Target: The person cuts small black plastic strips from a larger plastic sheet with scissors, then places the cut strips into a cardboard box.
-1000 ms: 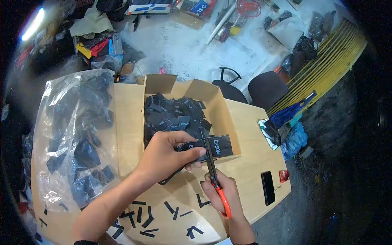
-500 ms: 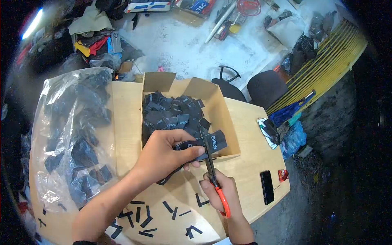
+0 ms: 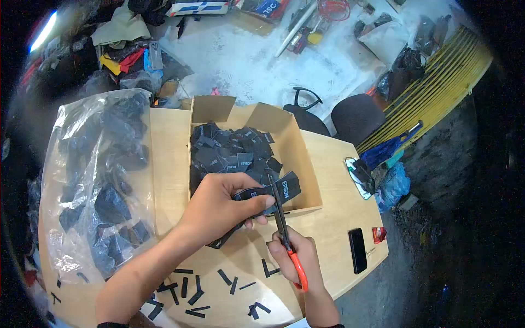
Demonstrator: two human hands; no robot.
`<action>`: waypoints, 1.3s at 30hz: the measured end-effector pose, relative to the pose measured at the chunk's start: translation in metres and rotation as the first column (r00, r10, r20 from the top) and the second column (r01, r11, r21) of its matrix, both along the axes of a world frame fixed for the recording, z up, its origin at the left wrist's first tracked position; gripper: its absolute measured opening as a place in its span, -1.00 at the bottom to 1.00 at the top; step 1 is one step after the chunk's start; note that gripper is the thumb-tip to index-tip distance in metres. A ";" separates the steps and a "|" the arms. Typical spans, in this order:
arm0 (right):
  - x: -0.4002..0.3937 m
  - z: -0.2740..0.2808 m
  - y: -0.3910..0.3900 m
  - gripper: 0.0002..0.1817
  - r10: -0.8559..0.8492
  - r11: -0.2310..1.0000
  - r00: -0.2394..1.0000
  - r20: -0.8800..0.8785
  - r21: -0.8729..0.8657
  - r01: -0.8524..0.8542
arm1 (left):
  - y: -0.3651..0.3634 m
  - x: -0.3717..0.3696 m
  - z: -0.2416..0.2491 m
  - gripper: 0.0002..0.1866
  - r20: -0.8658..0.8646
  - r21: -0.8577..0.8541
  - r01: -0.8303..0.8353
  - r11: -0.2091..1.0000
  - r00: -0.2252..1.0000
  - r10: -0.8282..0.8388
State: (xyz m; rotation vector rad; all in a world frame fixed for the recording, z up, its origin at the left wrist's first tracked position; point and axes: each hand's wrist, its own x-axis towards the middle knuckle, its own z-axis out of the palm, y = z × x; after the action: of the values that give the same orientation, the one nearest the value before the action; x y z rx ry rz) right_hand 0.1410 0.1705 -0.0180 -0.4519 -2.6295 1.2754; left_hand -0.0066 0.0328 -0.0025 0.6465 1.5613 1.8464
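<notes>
By the box [image 3: 304, 169]; left hand [image 3: 225, 201] forward, right hand [image 3: 299, 252] around scissors [image 3: 280, 220]

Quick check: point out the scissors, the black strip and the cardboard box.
Scissors [image 3: 282, 225]: head view, on the blades.
Black strip [image 3: 289, 188]: head view, on its printed end.
Cardboard box [image 3: 304, 167]: head view, on its right wall.

The left hand [image 3: 225, 199] covers part of the black strip [image 3: 288, 190], hiding the lettering after one E, and blocks the near left corner of the cardboard box [image 3: 307, 180]. The right hand [image 3: 302, 249] conceals part of the scissors [image 3: 281, 221]. The bottom edge cuts off both dark sleeves [image 3: 113, 325]. Plastic blurs the dark pieces [image 3: 112, 205] inside the clear bag [image 3: 65, 257]; writing [image 3: 372, 252] beside the phone [image 3: 358, 251] is too small to read
</notes>
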 end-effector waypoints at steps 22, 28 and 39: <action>0.000 -0.002 0.000 -0.71 -0.014 1.000 1.000 0.012 0.022 0.014 | 0.001 0.000 -0.004 -0.84 -0.045 0.020 -0.015 1.000 0.999 0.016; 0.001 -0.003 0.000 -0.72 -0.008 1.000 1.000 0.014 0.012 0.008 | 0.002 0.000 -0.007 -0.79 -0.051 0.083 -0.030 0.996 0.998 0.034; 0.000 -0.001 -0.001 -0.74 -0.005 1.000 1.000 0.027 0.006 0.005 | 0.001 -0.001 -0.002 -0.82 0.001 0.004 -0.008 1.000 1.000 0.008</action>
State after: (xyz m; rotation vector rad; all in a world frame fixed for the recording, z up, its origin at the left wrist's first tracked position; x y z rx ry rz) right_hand 0.1407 0.1698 -0.0194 -0.4779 -2.6516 1.2681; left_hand -0.0074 0.0338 -0.0049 0.6417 1.5623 1.8557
